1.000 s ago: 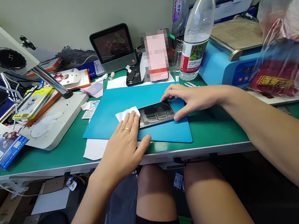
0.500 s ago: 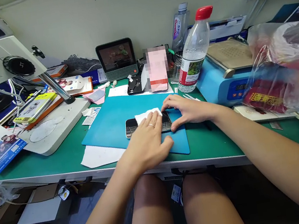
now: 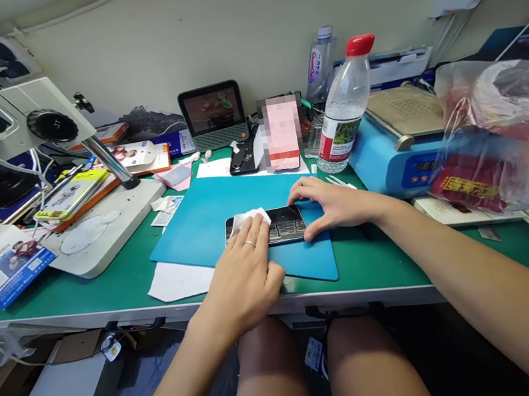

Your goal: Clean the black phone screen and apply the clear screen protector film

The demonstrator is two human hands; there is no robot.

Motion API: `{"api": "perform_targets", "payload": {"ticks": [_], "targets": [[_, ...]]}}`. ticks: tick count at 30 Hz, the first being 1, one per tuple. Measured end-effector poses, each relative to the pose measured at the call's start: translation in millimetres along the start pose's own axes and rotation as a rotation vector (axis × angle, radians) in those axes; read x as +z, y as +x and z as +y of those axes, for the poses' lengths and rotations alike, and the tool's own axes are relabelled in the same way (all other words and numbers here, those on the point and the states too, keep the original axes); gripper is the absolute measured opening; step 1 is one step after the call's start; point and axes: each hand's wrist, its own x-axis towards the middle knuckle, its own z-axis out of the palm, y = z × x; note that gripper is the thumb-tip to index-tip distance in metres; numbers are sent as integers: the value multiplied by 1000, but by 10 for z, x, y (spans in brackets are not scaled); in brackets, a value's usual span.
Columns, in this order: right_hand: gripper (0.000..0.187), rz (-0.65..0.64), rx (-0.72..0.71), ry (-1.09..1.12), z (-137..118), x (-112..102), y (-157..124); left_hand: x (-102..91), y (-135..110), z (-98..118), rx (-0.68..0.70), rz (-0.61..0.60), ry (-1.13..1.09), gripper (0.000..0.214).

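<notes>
A smartphone [image 3: 287, 222] lies flat, glass side up, on a blue mat [image 3: 199, 230], with light reflections across its dark screen. My left hand [image 3: 242, 262] rests on the phone's left part, its straight fingers pressing a folded white wipe [image 3: 250, 216] against the glass. One finger wears a ring. At the other end, my right hand [image 3: 329, 204] grips the phone's right end between thumb and fingers, holding it by its edges. The left fingers cover part of the phone's lower left side.
Behind the mat stand a small display [image 3: 212, 113], a pink-screened phone [image 3: 283, 134] and a red-capped bottle [image 3: 342, 110]. To the right are a blue heating device [image 3: 388, 150] and a plastic bag [image 3: 488, 140]. A microscope stand [image 3: 108, 231] occupies the left.
My left hand has slid the wipe leftward along the phone, uncovering the middle of the screen. My right hand keeps its hold. The camera view has tilted up slightly.
</notes>
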Motion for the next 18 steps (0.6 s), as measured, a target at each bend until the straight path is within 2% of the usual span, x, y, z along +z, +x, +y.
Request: {"api": "perform_targets", "payload": {"ticks": [5,12,15,18], "targets": [[84,14,12,11,-44,11,31,16,96,74,-68,36,29,73],[105,124,-104,58,-13,16,79,84,340,358,40,52,-66,75],[104,151,-108,57,-16,11,76,109,313,348,75,88,-78,73],[104,161,-108,62,-15,17,67,90,196,230,107,97,-86,68]]}}
